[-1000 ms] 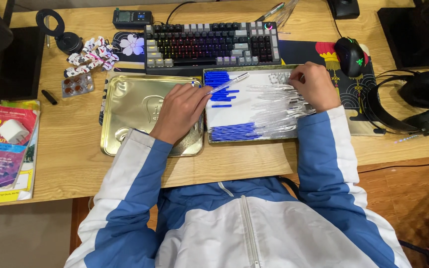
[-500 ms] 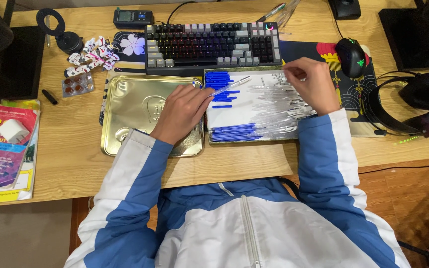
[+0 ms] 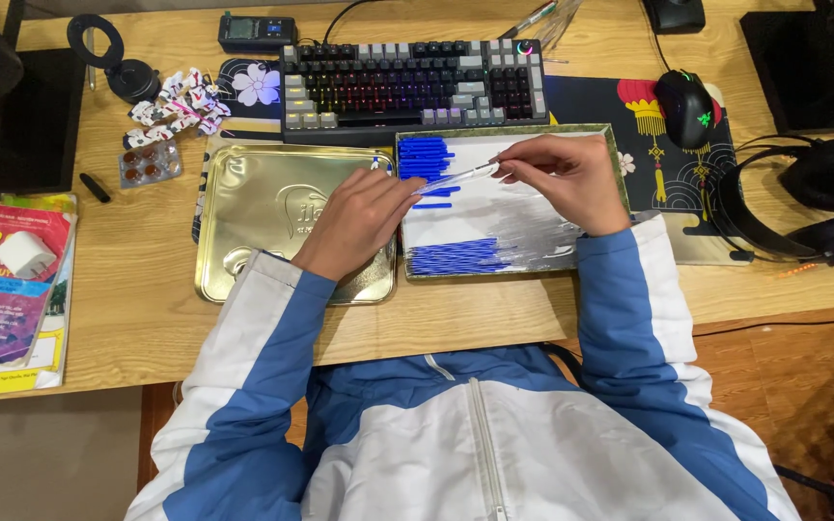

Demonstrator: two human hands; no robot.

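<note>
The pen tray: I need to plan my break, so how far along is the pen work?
Looks done: a row of blue pieces lies sorted at the near edge of the tray. In hand: the left hand and right hand hold one clear pen barrel between them. Left: a heap of clear barrels and a stack of blue pieces at the far corner.

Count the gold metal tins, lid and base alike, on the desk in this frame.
2. One gold tin piece lies in front of the keyboard under the left hand; the other tin piece sits beside it, holding pen parts, beneath the right hand. None seems hidden.
</note>
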